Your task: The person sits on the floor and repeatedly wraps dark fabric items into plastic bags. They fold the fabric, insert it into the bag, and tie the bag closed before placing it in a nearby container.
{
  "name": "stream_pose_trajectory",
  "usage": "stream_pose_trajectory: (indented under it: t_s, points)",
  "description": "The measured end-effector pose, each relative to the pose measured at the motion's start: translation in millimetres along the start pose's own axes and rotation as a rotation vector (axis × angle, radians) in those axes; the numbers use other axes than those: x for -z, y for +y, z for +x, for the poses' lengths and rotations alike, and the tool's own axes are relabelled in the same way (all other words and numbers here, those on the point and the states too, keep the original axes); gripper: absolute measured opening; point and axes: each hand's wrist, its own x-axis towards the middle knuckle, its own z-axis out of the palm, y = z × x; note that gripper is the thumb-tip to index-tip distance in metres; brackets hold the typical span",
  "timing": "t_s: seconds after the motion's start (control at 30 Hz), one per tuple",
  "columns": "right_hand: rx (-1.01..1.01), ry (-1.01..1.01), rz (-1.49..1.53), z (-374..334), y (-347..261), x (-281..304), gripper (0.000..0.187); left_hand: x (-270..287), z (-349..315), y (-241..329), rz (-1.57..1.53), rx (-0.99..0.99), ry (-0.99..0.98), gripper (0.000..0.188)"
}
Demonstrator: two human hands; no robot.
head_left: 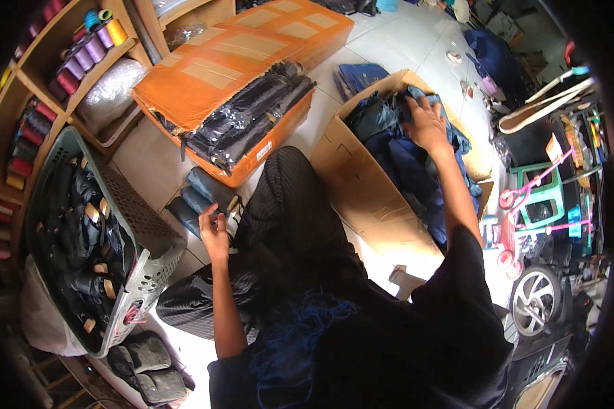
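Observation:
My right hand reaches into an open brown cardboard box on the floor and presses on a heap of dark blue cloth inside it, fingers closed over the fabric. My left hand rests on a small stack of folded dark blue garments on the white tiles beside my knee, fingers curled on the top piece. My lap, in dark striped cloth, lies between the two hands.
A grey plastic laundry basket packed with dark garments stands at the left. An orange carton with bagged black cloth lies ahead. Wooden shelves hold thread cones. A pink and green toy tricycle and clutter fill the right.

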Motion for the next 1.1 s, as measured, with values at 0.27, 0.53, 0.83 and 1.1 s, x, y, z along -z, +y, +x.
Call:
stream_pose_trajectory:
  t_s: [0.27, 0.53, 0.83, 1.1]
  points:
    - [0.004, -0.095, 0.201, 41, 30, -12, 0.049, 16, -25, 34, -0.25, 0.149, 0.004, 0.019]
    - [-0.041, 0.353, 0.204, 22, 34, -26, 0.029, 3, -30, 98, -0.381, 0.088, -0.134, 0.017]
    - [0.293, -0.265, 2.013, -36, -103, 49, 0.031, 0, -4, 164, -0.629, 0.099, -0.336, 0.035]
    - [0.313, -0.908, 1.919, -87, -200, 10, 0.024, 26, -6, 183, -0.9, 0.029, -0.027, 0.025]
